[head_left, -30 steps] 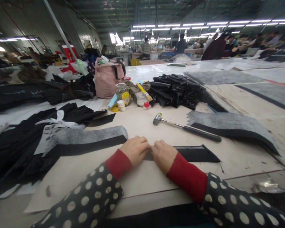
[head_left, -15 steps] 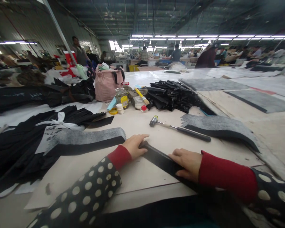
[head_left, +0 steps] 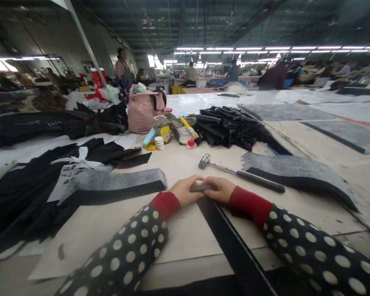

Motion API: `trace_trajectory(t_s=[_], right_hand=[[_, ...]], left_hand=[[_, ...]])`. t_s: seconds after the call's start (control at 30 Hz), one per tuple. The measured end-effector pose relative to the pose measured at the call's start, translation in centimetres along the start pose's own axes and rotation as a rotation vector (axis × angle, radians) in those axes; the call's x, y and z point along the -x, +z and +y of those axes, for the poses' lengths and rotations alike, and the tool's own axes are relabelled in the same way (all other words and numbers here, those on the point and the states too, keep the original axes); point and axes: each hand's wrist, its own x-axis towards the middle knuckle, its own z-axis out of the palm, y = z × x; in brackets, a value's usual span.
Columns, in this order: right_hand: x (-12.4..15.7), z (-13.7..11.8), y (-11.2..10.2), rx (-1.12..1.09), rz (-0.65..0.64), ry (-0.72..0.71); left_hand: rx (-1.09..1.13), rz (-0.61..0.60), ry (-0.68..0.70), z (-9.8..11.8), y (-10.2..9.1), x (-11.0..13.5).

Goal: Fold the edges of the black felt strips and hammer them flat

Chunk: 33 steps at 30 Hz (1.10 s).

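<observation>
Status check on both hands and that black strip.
Left hand, right hand: both holding black strip at far end. Rest slants nearward. Double-faced mallet beyond right hand, clear of strip.

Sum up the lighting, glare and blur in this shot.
Head view: tube lights burn white against the dim roof; head view: glare pales the far tabletop; head view: outer edges look stretched and smeared, while the hammer is fairly clear; head view: the black strip blends into darkness at the bottom.

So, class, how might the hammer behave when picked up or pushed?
The hammer probably feels head-heavy: its metallic-looking head is bulky, its shaft slim. It likely stays stiff in the hand, as the shaft looks straight and rigid.
</observation>
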Motion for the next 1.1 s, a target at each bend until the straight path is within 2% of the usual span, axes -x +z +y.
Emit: trace_trajectory(t_s=[0.2,0.33,0.5,0.77,0.97,1.1], right_hand=[[-0.2,1.6,0.3,0.097,0.110,-0.245],[-0.3,2.0,0.4,0.106,0.121,-0.296],[-0.3,2.0,0.5,0.167,0.160,-0.333],[-0.7,1.7,0.5,0.179,0.146,-0.302],[-0.6,1.5,0.5,0.182,0.140,-0.315],[-0.5,1.3,0.5,0.232,0.134,-0.340]], left_hand=[[-0.123,0.039,0.022,-0.8,-0.8,-0.1],[-0.144,0.093,0.044,-0.7,-0.6,-0.1],[-0.148,0.129,0.040,-0.6,-0.3,-0.1],[-0.136,0.123,0.032,-0.6,-0.6,-0.2],[-0.099,0.093,0.133,-1.5,-0.7,-0.3],[-0.169,0.071,0.231,-1.9,-0.9,-0.3]])
